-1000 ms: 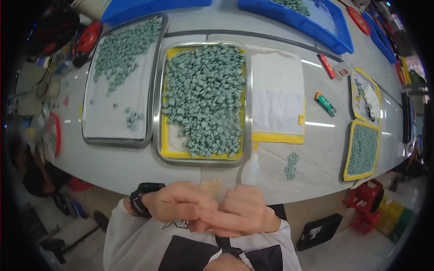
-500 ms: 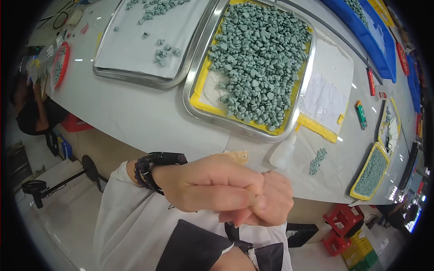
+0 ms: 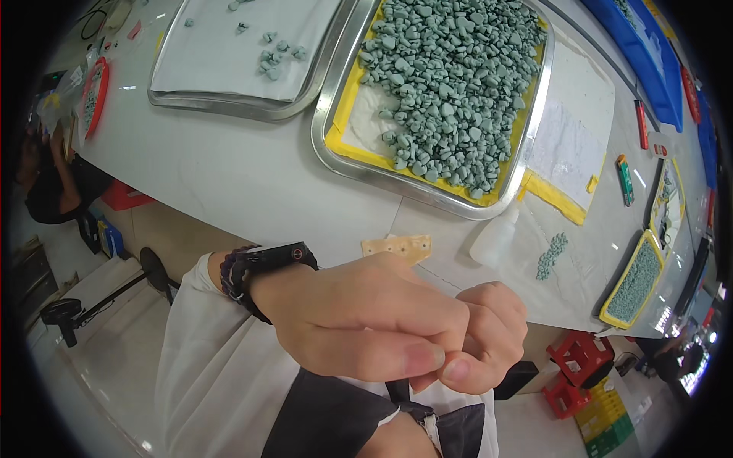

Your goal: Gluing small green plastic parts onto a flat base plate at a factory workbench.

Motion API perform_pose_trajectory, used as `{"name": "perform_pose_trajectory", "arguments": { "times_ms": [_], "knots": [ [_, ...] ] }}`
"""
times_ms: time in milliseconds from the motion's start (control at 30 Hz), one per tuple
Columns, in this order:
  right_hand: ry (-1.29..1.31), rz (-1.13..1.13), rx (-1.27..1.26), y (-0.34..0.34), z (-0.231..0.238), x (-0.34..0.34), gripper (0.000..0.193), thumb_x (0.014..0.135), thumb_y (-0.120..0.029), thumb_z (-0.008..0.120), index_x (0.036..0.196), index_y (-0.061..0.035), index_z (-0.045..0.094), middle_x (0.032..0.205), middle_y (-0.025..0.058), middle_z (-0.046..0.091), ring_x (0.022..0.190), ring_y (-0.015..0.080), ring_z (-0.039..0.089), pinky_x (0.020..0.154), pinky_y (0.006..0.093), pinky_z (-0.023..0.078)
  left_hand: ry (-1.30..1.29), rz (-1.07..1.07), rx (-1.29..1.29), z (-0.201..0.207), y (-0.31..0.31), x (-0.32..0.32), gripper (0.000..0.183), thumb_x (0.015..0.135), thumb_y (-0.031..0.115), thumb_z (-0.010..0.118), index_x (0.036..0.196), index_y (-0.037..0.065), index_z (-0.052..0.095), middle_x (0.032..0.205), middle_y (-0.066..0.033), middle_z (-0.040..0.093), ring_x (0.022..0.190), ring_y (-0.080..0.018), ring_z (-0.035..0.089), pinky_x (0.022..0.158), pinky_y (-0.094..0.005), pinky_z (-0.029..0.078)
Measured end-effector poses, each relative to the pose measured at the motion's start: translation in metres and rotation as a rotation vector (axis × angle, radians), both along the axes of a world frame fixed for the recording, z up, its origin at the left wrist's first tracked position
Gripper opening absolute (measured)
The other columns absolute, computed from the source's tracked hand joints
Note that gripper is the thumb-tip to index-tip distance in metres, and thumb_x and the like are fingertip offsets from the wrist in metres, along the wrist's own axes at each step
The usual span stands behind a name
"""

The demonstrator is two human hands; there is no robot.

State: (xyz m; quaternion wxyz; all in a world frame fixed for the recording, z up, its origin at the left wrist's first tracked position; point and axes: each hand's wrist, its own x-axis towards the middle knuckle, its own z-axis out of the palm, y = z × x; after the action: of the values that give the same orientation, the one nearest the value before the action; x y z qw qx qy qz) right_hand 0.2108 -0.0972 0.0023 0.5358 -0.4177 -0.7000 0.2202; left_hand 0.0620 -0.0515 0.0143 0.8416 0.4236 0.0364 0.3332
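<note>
My left hand (image 3: 366, 317) and my right hand (image 3: 492, 332) meet near the table's front edge, with fingertips and thumbs pressed together. Both are closed in a pinch. Whatever sits between the fingertips is hidden. Just beyond them lie a tan strip with small holes (image 3: 401, 246) and a white plastic bottle (image 3: 495, 240). Farther off, a metal tray (image 3: 397, 189) edged with yellow tape holds a heap of small grey-green pieces (image 3: 450, 91). To its left, a second metal tray (image 3: 221, 104) lined with white paper carries a few similar pieces (image 3: 271, 61).
A small pile of tiny green pieces (image 3: 551, 256) lies right of the bottle. Farther right are a yellow-rimmed tray (image 3: 634, 284), a green-and-orange box (image 3: 625, 181), a red marker-like stick (image 3: 641, 124) and a blue bin (image 3: 649, 76). Red stools (image 3: 580, 355) stand below. Another person (image 3: 57, 179) is at far left.
The view has shifted, so the trays sit higher. My joined hands appear slightly larger and farther right; the two thumb tips now show more plainly, and more of the tan strip is uncovered.
</note>
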Motion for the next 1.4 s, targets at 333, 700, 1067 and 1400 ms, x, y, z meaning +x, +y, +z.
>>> {"name": "perform_pose_trajectory", "arguments": {
  "times_ms": [333, 700, 1067, 1400],
  "knots": [
    [-0.043, -0.059, -0.065, -0.004, 0.008, 0.0, 0.033, 0.068, -0.04, 0.068, 0.099, -0.0416, 0.058, 0.053, -0.0024, 0.039, 0.04, 0.0105, 0.031, 0.04, 0.023, 0.016, -0.001, 0.068, 0.174, -0.002, -0.002, 0.003, 0.01, 0.078, 0.003, 0.042, 0.069, 0.0, 0.041, 0.06, -0.0076, 0.047, 0.05, -0.0198, 0.044, 0.049, -0.0283, 0.036],
    [-0.038, -0.056, -0.089, -0.007, 0.009, 0.0, 0.034, 0.066, -0.039, 0.069, 0.098, -0.0432, 0.058, 0.053, -0.002, 0.041, 0.041, 0.0113, 0.033, 0.041, 0.0236, 0.017, -0.031, 0.094, 0.187, 0.0, -0.002, 0.006, 0.012, 0.077, 0.002, 0.042, 0.066, 0.0, 0.038, 0.062, -0.0097, 0.045, 0.051, -0.0246, 0.043, 0.049, -0.0307, 0.035],
    [-0.104, -0.065, 0.149, -0.007, -0.016, 0.001, 0.019, 0.065, -0.021, 0.07, 0.076, -0.0294, 0.058, 0.053, -0.0012, 0.039, 0.039, 0.0111, 0.031, 0.039, 0.0227, 0.014, 0.237, 0.132, 0.394, -0.005, 0.0, -0.004, 0.006, 0.066, 0.002, 0.041, 0.064, -0.001, 0.046, 0.056, -0.0067, 0.046, 0.045, -0.0234, 0.042, 0.042, -0.0321, 0.036],
    [0.077, 0.044, 0.098, -0.006, -0.02, -0.005, 0.033, 0.066, -0.016, 0.069, 0.095, -0.025, 0.054, 0.055, 0.0006, 0.04, 0.039, 0.0101, 0.031, 0.036, 0.022, 0.016, 0.107, 0.213, 0.161, -0.001, -0.005, 0.007, 0.013, 0.07, 0.006, 0.04, 0.06, 0.0, 0.045, 0.054, -0.0067, 0.044, 0.042, -0.023, 0.041, 0.04, -0.0313, 0.034]
  ]
}}
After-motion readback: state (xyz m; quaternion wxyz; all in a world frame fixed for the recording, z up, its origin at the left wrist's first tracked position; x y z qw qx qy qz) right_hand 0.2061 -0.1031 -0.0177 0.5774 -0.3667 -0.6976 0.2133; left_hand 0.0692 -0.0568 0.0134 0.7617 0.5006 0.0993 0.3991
